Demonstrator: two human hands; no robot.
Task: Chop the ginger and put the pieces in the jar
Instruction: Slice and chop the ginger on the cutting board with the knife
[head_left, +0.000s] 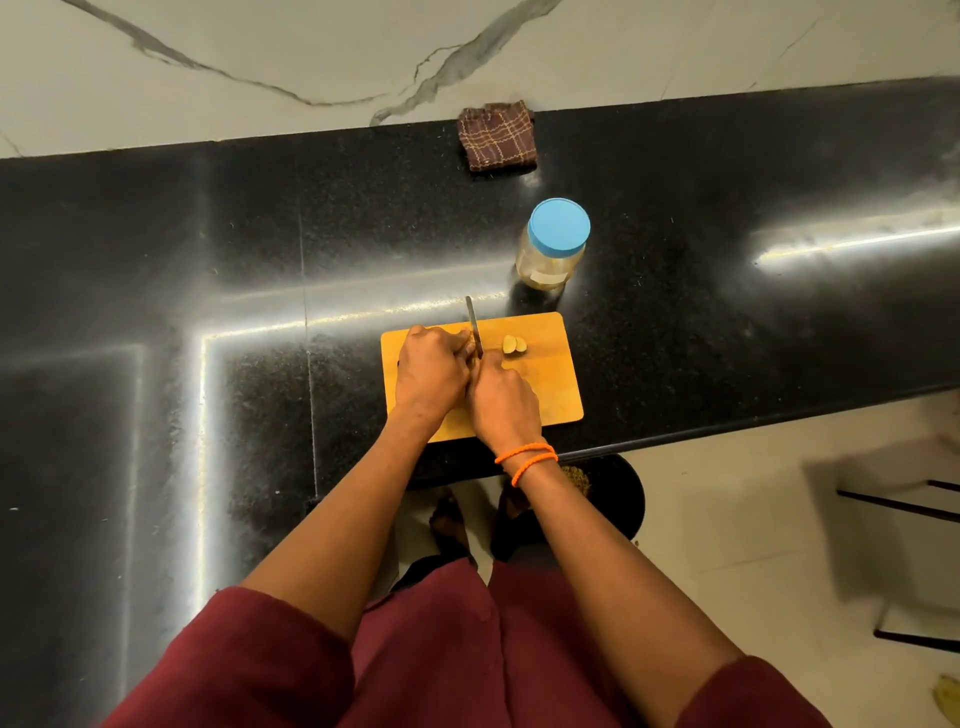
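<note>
A wooden cutting board (553, 374) lies on the black counter near its front edge. My right hand (503, 402) grips a knife (474, 325) whose blade points away from me over the board. Just left of the blade, my left hand (432, 366) is curled on the board, hiding whatever ginger it holds down. Two pale cut ginger pieces (514, 345) lie on the board to the right of the blade. Behind the board stands a clear jar (551, 260) with its blue lid (559, 226) on.
A folded brown checked cloth (497, 136) lies at the back edge of the black granite counter (208, 249), against the marble wall. A dark bin (613, 493) stands on the floor under the counter edge. Thin black metal bars (904, 506) are at the right.
</note>
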